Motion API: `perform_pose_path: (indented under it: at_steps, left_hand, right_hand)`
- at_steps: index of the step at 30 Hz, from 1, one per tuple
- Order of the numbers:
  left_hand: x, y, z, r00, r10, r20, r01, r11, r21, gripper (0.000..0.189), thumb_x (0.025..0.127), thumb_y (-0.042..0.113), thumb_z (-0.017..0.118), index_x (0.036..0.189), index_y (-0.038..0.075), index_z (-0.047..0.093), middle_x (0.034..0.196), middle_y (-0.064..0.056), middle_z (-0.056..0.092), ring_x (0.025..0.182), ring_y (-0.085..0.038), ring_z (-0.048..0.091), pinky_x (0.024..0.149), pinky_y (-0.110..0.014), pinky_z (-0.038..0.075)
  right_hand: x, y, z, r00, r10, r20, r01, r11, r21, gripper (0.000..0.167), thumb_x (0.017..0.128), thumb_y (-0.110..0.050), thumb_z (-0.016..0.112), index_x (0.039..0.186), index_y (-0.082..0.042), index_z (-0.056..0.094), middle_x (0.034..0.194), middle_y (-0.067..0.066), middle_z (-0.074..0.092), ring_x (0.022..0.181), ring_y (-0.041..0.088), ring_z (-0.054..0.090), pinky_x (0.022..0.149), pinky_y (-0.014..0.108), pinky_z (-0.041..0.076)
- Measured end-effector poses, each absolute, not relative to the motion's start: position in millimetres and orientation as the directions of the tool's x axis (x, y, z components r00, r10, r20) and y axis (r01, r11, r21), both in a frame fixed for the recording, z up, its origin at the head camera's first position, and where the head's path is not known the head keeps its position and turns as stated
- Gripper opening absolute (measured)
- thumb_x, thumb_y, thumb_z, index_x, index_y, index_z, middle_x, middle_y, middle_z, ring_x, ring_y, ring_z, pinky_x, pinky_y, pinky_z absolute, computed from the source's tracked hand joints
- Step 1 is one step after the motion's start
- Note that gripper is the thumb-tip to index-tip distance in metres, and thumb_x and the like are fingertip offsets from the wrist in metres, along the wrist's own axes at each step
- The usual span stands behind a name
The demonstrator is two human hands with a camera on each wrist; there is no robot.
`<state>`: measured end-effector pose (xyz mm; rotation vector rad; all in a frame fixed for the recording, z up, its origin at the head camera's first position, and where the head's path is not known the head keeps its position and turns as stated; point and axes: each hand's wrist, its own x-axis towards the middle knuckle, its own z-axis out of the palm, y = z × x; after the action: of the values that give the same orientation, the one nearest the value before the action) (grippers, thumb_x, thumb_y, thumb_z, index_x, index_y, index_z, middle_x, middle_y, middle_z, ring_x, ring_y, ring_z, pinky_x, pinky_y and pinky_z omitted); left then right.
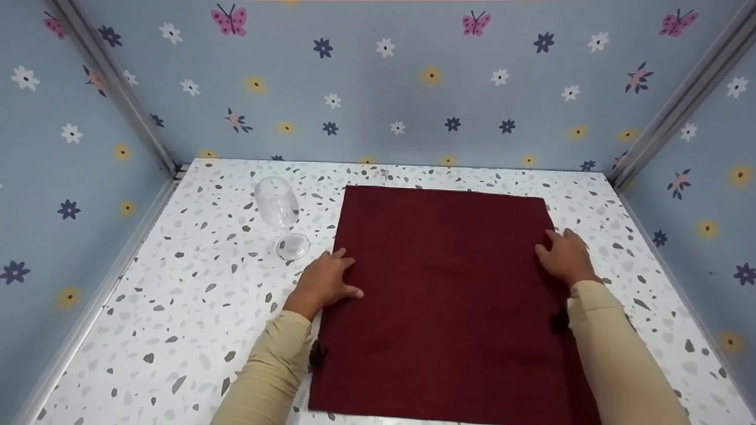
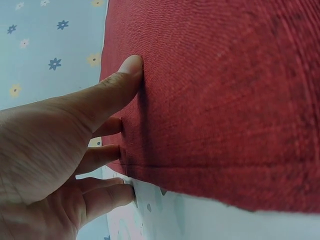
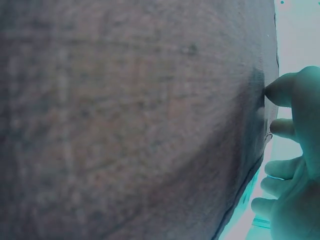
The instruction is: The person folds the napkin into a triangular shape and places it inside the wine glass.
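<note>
A dark red cloth [image 1: 443, 295] lies spread flat in a roughly rectangular shape. My left hand [image 1: 323, 282] rests at its left edge with thumb and fingers spread. In the left wrist view the thumb [image 2: 131, 67] touches the cloth's upper face, and the lowest finger reaches past its border. Over at the right edge, my right hand [image 1: 567, 258] has its fingertips on the cloth. The right wrist view shows its thumb [image 3: 281, 90] at the fabric, the other fingers along the border. Left of the cloth is a clear stemmed glass [image 1: 276, 203], its round foot beyond my left fingertips.
The cloth lies on a white speckled tabletop [image 1: 195, 330]. Blue panels [image 1: 378, 77] with flowers and butterflies close in the back and both sides, joined by grey corner posts [image 1: 679, 100]. The glass stands close to the left hand.
</note>
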<state>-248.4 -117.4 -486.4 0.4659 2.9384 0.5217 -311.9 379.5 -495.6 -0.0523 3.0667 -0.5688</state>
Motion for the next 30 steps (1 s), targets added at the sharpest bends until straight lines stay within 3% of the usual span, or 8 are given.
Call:
perform_pose_path:
  at_steps: [10, 16, 23, 30]
  left_hand:
    - [-249, -114, -484, -0.948, 0.312, -0.065, 0.267, 0.888, 0.376, 0.076, 0.074, 0.040, 0.088, 0.134, 0.002, 0.063, 0.147, -0.022, 0.048, 0.126, -0.045, 0.050, 0.102, -0.051, 0.044]
    - [-249, -115, -485, -0.950, 0.307, -0.052, 0.270, 0.894, 0.357, 0.076, 0.073, 0.041, 0.089, 0.133, 0.002, 0.063, 0.146, -0.021, 0.050, 0.125, -0.044, 0.052, 0.102, -0.050, 0.045]
    - [-249, -114, -485, -0.948, 0.309, -0.068, 0.265, 0.893, 0.363, 0.077, 0.073, 0.041, 0.089, 0.134, 0.002, 0.062, 0.146, -0.023, 0.050, 0.126, -0.044, 0.050, 0.103, -0.050, 0.044]
    - [-249, -112, -482, -0.949, 0.310, -0.053, 0.271, 0.892, 0.363, 0.076, 0.072, 0.039, 0.090, 0.131, 0.000, 0.063, 0.144, -0.025, 0.051, 0.125, -0.045, 0.051, 0.102, -0.050, 0.044]
  right_hand:
    - [-322, 386, -496, -0.997, -0.054, -0.062, -0.029, 0.937, -0.348, 0.065, 0.104, -0.033, 0.046, 0.147, 0.015, 0.033, 0.149, 0.047, 0.017, 0.136, 0.062, 0.018, 0.108, 0.072, 0.018]
    - [-328, 378, -494, -0.995, -0.072, -0.070, -0.043, 0.935, -0.352, 0.065, 0.103, -0.031, 0.047, 0.147, 0.015, 0.033, 0.144, 0.045, 0.026, 0.131, 0.061, 0.026, 0.106, 0.070, 0.024]
    - [-328, 377, -493, -0.993, -0.048, -0.106, -0.002, 0.918, -0.396, 0.063, 0.103, -0.029, 0.049, 0.146, 0.015, 0.036, 0.149, 0.044, 0.024, 0.135, 0.062, 0.022, 0.110, 0.068, 0.023]
    - [-329, 375, -493, -0.999, -0.039, -0.021, -0.026, 0.894, -0.447, 0.053, 0.101, -0.022, 0.057, 0.137, 0.015, 0.048, 0.144, 0.038, 0.040, 0.132, 0.057, 0.034, 0.109, 0.064, 0.029]
